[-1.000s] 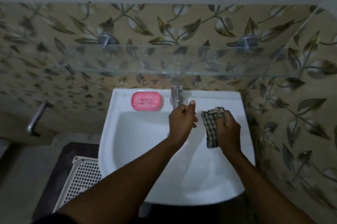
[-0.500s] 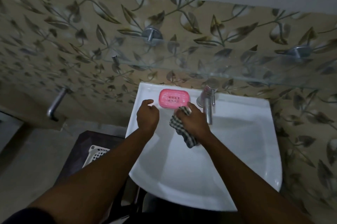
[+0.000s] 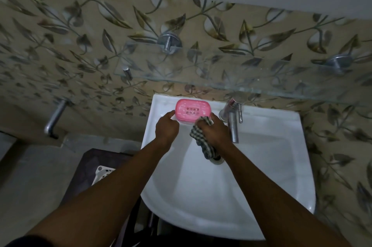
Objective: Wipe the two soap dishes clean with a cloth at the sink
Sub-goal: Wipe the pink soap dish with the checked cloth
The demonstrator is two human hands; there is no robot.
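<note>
Both hands at the pink dish (image 3: 192,110) on the back ledge of the sink (image 3: 261,166), left of the tap (image 3: 232,122).

The left hand (image 3: 167,129) touches the dish's left near corner with its fingertips, fingers curled; whether it really grips the dish I cannot tell. The right hand (image 3: 214,133) is closed around a checked cloth (image 3: 203,142) and presses it on the dish's right near corner; the cloth's tail hangs down toward the drain (image 3: 217,159). The dish sits close to the ledge's left edge and near the wall. The tap stands just beside the right hand and narrows the room on that side. A glass shelf (image 3: 221,77) hangs over the ledge. The basin in front of the hands is open. Left of the sink, lower, are a white basket (image 3: 102,173) and a wall handle (image 3: 55,119), well apart from the hands.
</note>
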